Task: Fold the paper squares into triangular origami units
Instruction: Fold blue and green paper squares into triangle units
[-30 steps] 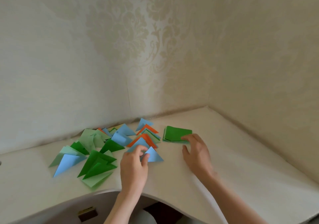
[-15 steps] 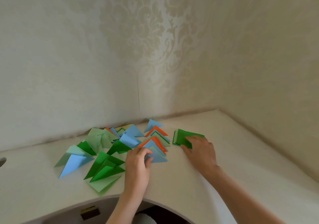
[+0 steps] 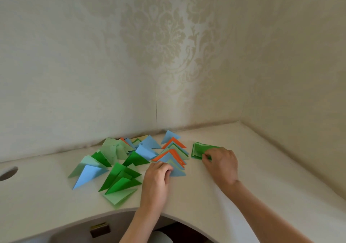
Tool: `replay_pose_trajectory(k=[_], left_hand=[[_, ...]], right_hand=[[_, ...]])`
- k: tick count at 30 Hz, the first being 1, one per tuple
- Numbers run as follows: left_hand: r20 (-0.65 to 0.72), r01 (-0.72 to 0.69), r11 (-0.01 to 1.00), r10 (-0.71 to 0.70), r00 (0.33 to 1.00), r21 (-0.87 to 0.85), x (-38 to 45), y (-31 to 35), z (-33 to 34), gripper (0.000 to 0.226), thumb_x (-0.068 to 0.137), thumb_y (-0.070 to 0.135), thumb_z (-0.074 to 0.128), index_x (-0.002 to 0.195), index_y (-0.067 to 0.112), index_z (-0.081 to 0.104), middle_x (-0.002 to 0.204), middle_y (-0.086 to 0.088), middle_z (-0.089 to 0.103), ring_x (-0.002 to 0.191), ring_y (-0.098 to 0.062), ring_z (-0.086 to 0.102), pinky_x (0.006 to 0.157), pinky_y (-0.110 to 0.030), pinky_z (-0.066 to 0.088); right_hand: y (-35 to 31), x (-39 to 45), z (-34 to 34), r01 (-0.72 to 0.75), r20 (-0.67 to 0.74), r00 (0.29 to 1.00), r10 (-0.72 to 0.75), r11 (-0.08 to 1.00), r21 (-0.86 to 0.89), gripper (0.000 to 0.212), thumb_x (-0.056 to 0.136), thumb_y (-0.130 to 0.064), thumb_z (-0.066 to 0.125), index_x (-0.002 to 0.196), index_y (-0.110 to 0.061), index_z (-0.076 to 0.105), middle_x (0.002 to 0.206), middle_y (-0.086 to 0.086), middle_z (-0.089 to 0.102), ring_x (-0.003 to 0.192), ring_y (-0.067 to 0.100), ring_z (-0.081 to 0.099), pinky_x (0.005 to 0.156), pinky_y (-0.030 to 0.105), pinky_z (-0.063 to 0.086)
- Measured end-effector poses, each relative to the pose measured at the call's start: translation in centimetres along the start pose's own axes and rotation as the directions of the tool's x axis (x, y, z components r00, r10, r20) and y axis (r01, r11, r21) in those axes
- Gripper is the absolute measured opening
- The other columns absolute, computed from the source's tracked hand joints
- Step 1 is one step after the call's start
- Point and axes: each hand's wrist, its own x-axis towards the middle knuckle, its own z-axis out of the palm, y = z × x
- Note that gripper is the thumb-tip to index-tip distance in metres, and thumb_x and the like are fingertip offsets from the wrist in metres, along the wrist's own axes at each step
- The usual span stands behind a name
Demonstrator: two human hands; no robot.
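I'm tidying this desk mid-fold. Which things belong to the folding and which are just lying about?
Folding:
green squares, under the right hand
folded triangles
blue triangle, at the left hand

Lying about:
desk hole
small block under the desk

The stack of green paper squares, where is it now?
In the head view, the stack of green paper squares lies right of the folded triangles, under the right hand.

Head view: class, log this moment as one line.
left hand: on blue triangle | right hand: pinching green paper stack | folded units: spread on table
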Motion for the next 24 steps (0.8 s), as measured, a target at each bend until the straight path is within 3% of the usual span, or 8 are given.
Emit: replay_pose_trajectory(k=[4,8,11,14,18,21,24], left_hand=[[0.028,-0.034,0.997,0.032,0.999,0.070,0.2,0.0,-0.1,0.011,0.083,0.012,0.067,0.080,0.022,0.063,0.083,0.012,0.060,0.080,-0.011,0.054,0.070,-0.030,0.046],[0.055,-0.039,0.981,0.028,0.998,0.192,0.2,0.9,0.0,0.010,0.081,0.021,0.071,0.076,0.024,0.062,0.085,0.011,0.061,0.084,-0.017,0.057,0.067,-0.031,0.039],[0.035,-0.030,0.972,0.022,0.999,0.234,0.2,2.2,0.3,0.011,0.077,0.021,0.074,0.079,0.023,0.064,0.085,0.007,0.061,0.086,-0.021,0.057,0.069,-0.033,0.040],[0.053,-0.105,0.994,0.104,0.993,0.029,0.2,4.1,1.1,0.014,0.078,0.015,0.074,0.088,0.020,0.065,0.089,0.006,0.059,0.086,-0.016,0.055,0.074,-0.029,0.046],[0.202,-0.198,0.961,0.236,0.951,-0.192,-0.4,6.6,2.5,0.021,0.083,0.014,0.068,0.102,0.022,0.063,0.102,0.010,0.057,0.099,-0.004,0.052,0.088,-0.013,0.040],[0.369,-0.179,0.959,0.252,0.895,-0.222,-0.9,7.0,3.5,0.034,0.083,0.019,0.062,0.116,0.027,0.058,0.113,0.012,0.058,0.108,-0.002,0.050,0.092,-0.005,0.033],[0.427,-0.124,0.967,0.212,0.879,-0.224,-1.1,7.0,4.1,0.035,0.083,0.024,0.063,0.117,0.030,0.058,0.110,0.015,0.058,0.105,0.001,0.051,0.090,-0.005,0.034]], right_hand=[[1.3,-0.8,-2.9,0.140,-0.261,0.959,-0.108,0.984,0.106,0.014,0.066,-0.011,0.081,0.067,-0.019,0.070,0.073,-0.008,0.070,0.066,0.020,0.062,0.062,0.030,0.046],[2.7,-3.2,-4.9,0.288,-0.338,0.911,-0.236,0.951,0.112,0.009,0.070,-0.013,0.080,0.071,-0.018,0.073,0.080,-0.008,0.072,0.074,0.018,0.066,0.068,0.030,0.047],[3.5,-5.7,-4.7,0.332,-0.290,0.909,-0.298,0.940,0.075,0.010,0.073,-0.015,0.078,0.069,-0.022,0.072,0.079,-0.011,0.071,0.074,0.014,0.064,0.071,0.031,0.045],[4.3,-7.7,-3.9,0.304,-0.195,0.935,-0.296,0.953,0.011,0.009,0.073,-0.023,0.070,0.065,-0.027,0.070,0.077,-0.015,0.069,0.071,0.012,0.062,0.081,0.032,0.037],[4.7,-9.2,-3.3,0.228,-0.068,0.972,-0.224,0.971,0.065,0.012,0.076,-0.034,0.059,0.071,-0.033,0.070,0.078,-0.019,0.066,0.074,0.007,0.061,0.077,0.029,0.032],[4.8,-9.3,-3.6,0.159,-0.003,0.987,-0.160,0.974,0.163,0.022,0.079,-0.042,0.050,0.079,-0.037,0.071,0.083,-0.022,0.065,0.080,0.004,0.060,0.071,0.027,0.038],[4.9,-9.3,-3.6,0.093,0.048,0.993,-0.106,0.971,0.221,0.021,0.081,-0.045,0.051,0.084,-0.038,0.071,0.086,-0.022,0.065,0.085,0.005,0.059,0.072,0.030,0.041]])
